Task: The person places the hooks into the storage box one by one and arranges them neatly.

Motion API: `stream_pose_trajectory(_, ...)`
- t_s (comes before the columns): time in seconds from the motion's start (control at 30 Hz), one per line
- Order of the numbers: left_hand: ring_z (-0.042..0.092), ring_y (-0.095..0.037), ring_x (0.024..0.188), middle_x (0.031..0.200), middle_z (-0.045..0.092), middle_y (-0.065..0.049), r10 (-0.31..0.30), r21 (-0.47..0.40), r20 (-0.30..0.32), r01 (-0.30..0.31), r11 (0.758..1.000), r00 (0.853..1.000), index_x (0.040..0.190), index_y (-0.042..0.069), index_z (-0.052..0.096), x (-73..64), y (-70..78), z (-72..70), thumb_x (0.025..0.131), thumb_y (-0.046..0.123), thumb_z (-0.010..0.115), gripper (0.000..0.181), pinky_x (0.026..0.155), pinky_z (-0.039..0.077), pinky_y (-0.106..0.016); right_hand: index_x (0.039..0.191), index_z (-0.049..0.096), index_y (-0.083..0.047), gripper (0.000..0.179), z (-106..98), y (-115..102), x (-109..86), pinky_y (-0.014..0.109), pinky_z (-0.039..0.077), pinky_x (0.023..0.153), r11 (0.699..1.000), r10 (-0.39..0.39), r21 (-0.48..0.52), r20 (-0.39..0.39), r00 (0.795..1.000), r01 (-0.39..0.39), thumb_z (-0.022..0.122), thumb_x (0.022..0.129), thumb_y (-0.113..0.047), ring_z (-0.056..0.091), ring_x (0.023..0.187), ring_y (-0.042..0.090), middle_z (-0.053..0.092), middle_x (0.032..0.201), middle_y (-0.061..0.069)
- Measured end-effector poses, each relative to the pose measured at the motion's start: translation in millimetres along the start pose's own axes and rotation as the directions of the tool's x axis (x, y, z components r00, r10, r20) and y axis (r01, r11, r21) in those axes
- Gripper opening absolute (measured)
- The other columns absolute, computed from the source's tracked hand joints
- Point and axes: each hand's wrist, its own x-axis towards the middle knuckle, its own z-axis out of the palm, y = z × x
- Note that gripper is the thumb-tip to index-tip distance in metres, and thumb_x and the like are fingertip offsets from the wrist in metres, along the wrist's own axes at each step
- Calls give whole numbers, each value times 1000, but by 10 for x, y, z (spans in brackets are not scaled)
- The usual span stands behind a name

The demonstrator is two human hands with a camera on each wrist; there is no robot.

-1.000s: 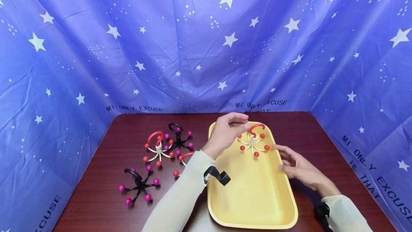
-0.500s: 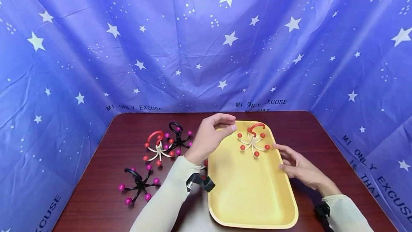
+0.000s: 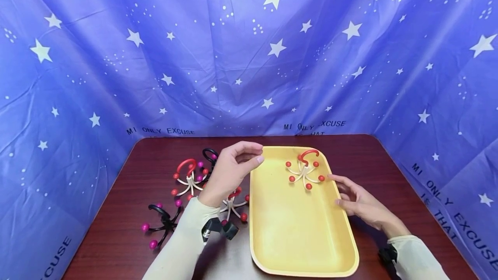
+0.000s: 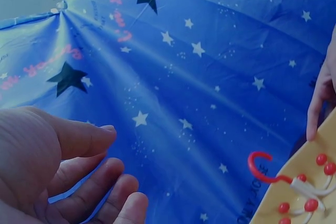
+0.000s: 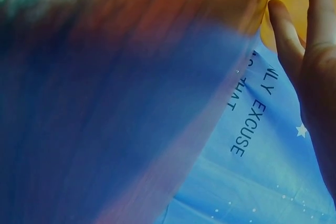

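Observation:
My left hand (image 3: 232, 170) hangs above the tray's left edge with its fingers loosely bent, thumb apart and nothing between them. My right hand (image 3: 362, 202) touches the right rim of the yellow tray (image 3: 301, 228) with extended fingers. Inside the tray's far end stands a white multi-arm hook rack (image 3: 305, 171) with red ball tips and a red hook on top; it also shows in the left wrist view. Left of the tray, beneath my left arm, is another white-and-red hook rack (image 3: 231, 206), partly covered by the arm.
Further left on the dark wooden table (image 3: 116, 211) stand a white-and-red hook rack (image 3: 189, 181), a black one with magenta balls (image 3: 163, 221), and a second black one (image 3: 210, 155) partly behind my left hand. A blue star-patterned cloth (image 3: 218, 55) encloses the table.
My left hand has moved left, away from the hook rack in the tray, toward the tray's left edge. My right hand has stayed at the right rim.

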Motion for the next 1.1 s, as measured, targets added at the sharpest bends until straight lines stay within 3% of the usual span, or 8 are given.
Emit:
stream_pose_trajectory(0.2,71,-18,102,114,74,-10,-24,7,-23,24,1000,999,120,8,75,-107,-29,-174,96,8,76,24,89,59,-24,165,18,-3,68,15,-13,0,47,65,87,1000,5,-11,-14,1000,-5,52,106,4,69,124,23,55,151,3)
stream_pose_trajectory(0.57,72,-18,103,114,75,-8,-63,99,-37,66,993,997,121,12,75,-318,-115,-432,94,12,80,27,87,59,-23,165,18,-3,69,21,-17,1,47,65,87,999,8,-31,-21,1000,-9,54,106,2,69,122,23,54,151,4)
stream_pose_trajectory(0.9,74,-18,102,117,76,-8,-123,176,-36,127,976,992,118,11,75,-465,-305,-602,93,13,81,26,88,59,-23,165,18,-3,71,29,-33,5,47,65,84,998,30,-58,-39,999,-32,56,106,1,70,120,24,53,151,6)
stream_pose_trajectory(1.1,75,-19,104,118,76,-9,-125,239,-7,123,963,992,121,9,75,-558,-442,-684,94,13,80,28,90,59,-24,165,19,-3,70,27,-27,1,46,66,83,998,28,-57,-46,999,-30,56,105,2,70,118,23,54,150,7)
